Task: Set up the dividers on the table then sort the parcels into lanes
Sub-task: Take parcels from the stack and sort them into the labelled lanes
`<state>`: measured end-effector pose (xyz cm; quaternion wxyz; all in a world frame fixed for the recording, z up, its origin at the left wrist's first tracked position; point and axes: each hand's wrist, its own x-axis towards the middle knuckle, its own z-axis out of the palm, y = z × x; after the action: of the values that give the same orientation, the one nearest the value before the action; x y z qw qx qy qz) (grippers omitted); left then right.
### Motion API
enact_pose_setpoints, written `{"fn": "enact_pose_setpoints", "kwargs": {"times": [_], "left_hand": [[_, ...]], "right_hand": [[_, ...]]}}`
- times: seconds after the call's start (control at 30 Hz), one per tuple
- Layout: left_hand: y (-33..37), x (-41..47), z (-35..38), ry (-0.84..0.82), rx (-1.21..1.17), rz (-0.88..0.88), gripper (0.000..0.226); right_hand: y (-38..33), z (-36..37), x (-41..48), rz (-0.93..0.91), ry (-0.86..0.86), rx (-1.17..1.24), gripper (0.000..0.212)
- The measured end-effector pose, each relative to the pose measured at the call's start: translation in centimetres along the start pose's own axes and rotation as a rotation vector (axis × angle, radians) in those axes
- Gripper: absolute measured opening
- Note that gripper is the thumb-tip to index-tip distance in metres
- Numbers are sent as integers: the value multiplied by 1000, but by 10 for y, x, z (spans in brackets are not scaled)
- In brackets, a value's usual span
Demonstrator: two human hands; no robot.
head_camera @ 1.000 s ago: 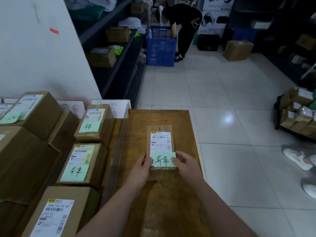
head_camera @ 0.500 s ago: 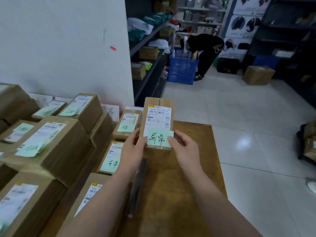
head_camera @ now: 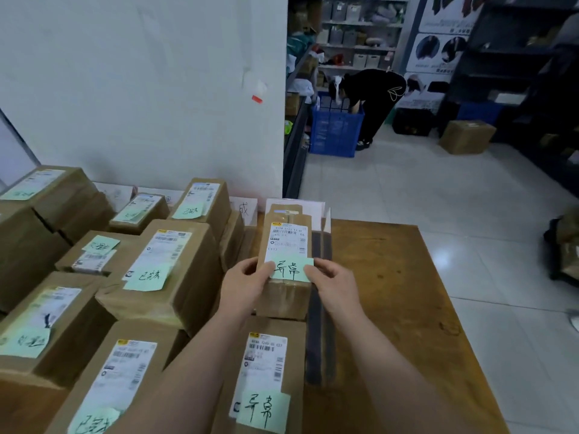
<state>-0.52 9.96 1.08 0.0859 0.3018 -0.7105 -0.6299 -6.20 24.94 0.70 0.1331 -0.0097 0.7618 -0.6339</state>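
I hold a small brown parcel (head_camera: 286, 242) with a white shipping label and a green handwritten note. My left hand (head_camera: 244, 285) grips its left side and my right hand (head_camera: 333, 283) grips its right side, thumbs on the note. The parcel sits atop other parcels in the lane left of a clear upright divider (head_camera: 319, 311). Another parcel with a matching green note (head_camera: 266, 380) lies nearer to me in the same lane. White lane signs (head_camera: 244, 209) stand at the back of the wooden table (head_camera: 391, 308).
Many labelled brown parcels (head_camera: 163, 267) are stacked in lanes to the left against a white wall. A person bends over a blue crate (head_camera: 335, 133) on the tiled floor beyond. A cardboard box (head_camera: 466, 136) and dark shelving stand at the right.
Both hands lifted the parcel from the bare table right of the divider and carried it left and forward onto the stacked lane. My view swung left.
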Motion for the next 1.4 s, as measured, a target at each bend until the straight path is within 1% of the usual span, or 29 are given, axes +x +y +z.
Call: {"fn": "enact_pose_setpoints", "kwargs": {"times": [0.13,0.3,0.4,0.57,0.73,0.9,0.97,1.07,1.17,1.27,1.4], "left_hand": [[-11,13,-10,-46,17,-6,35],[-17,22,-12,-103,23,23,24],[-18,28,-13,-123,28,31,21],[-20,35,-16,-131,36,45,18],[-19,41,-18,-141,48,37,24],[-24,39,-18,-150,34,8,18],[-24,39,-19,-153,45,11,21],[-23,39,-20,-159,62,13,36],[-23,39,-21,-154,89,13,48],[-24,37,-23,-149,119,22,50],[-24,32,-25,-130,156,62,49]], "right_hand": [[10,17,0,40,26,-32,38],[11,23,2,50,57,-41,32],[11,25,5,49,73,-58,32],[8,30,10,38,73,-111,34],[3,32,16,41,83,-144,36],[10,32,16,57,62,-189,40],[11,33,15,55,64,-201,39],[9,35,11,49,61,-228,36],[6,37,9,40,71,-259,40],[1,41,6,15,73,-312,42],[-4,44,3,-12,66,-366,34]]}}
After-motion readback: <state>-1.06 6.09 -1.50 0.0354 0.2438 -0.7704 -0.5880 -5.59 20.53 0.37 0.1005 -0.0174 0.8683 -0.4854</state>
